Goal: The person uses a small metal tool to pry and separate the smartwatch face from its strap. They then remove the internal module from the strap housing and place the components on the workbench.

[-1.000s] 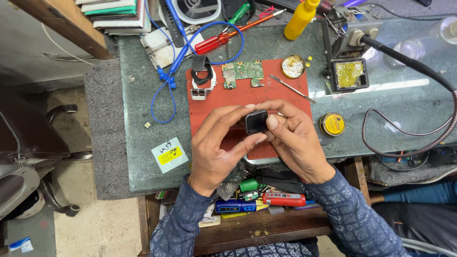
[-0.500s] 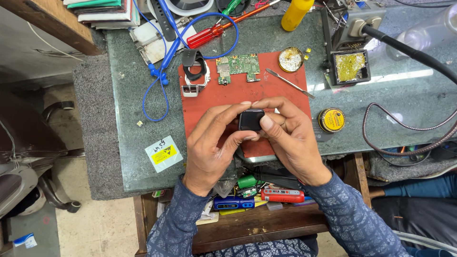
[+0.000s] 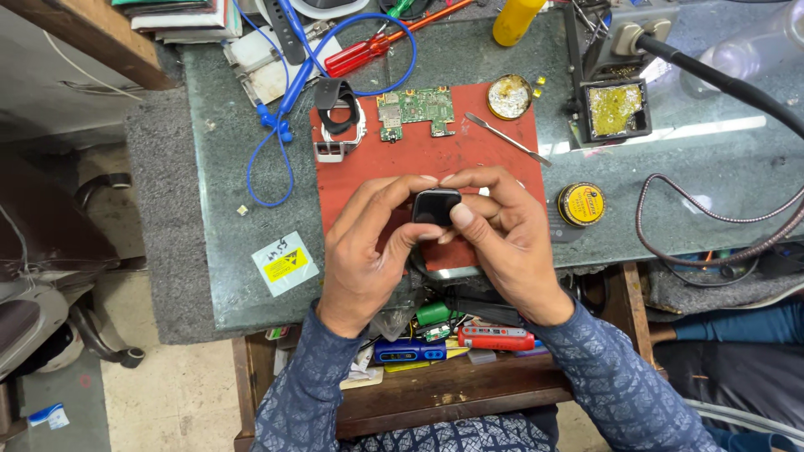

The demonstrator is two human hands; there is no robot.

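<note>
Nearby: circuit board point(image 3: 414, 110), tweezers point(image 3: 507, 139) on red mat point(image 3: 469, 151) | both hands' fingers point(image 3: 394, 191) grasping black screen point(image 3: 435, 206)

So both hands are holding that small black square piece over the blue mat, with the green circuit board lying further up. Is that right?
Not quite: the mat is red, not blue, as the head view shows. Otherwise yes: the left hand and right hand hold the small black square piece over it, with the green circuit board further up.

Two hands point(image 3: 360, 251) point(image 3: 511, 243) share one black screen point(image 3: 435, 207) above one red mat point(image 3: 419, 159). On the counter point(image 3: 226, 251): one circuit board point(image 3: 415, 110), two round tins point(image 3: 509, 96) point(image 3: 580, 204), one yellow bottle point(image 3: 517, 20), one red screwdriver point(image 3: 360, 55), one sticker point(image 3: 285, 264).
</note>
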